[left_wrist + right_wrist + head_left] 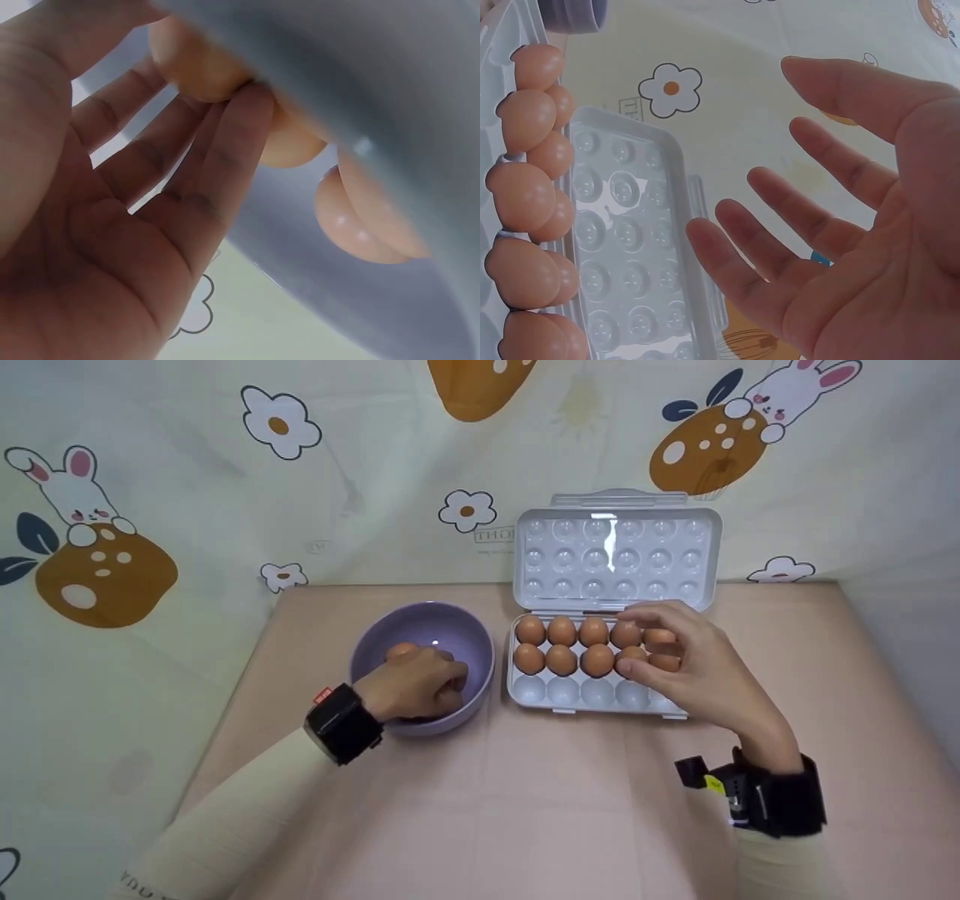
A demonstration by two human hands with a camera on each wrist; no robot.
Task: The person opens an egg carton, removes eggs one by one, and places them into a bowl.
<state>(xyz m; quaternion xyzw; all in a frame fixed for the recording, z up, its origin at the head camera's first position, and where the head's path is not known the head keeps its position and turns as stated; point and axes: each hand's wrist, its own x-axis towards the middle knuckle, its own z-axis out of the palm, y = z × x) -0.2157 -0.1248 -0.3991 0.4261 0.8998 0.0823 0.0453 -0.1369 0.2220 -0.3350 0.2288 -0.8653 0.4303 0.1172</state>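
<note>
My left hand (420, 684) reaches down into a purple bowl (450, 631). In the left wrist view my left hand (196, 52) holds a brown egg (191, 75) between thumb and fingertips against the bowl's wall (375, 82), and two more eggs (360, 217) lie beside it. One egg (401, 650) shows behind the hand. My right hand (667, 656) hovers over the right end of a white egg tray (570, 694). Its fingers (742, 232) are spread and hold nothing. Brown eggs (562, 645) fill the tray's back and middle rows; the front row's cups are bare.
The tray's clear lid (615, 556) stands open against a cartoon-print cloth backdrop (187, 510) that walls the back and left. Bowl and tray sit side by side on a pink tabletop (540, 802), which stretches bare toward me.
</note>
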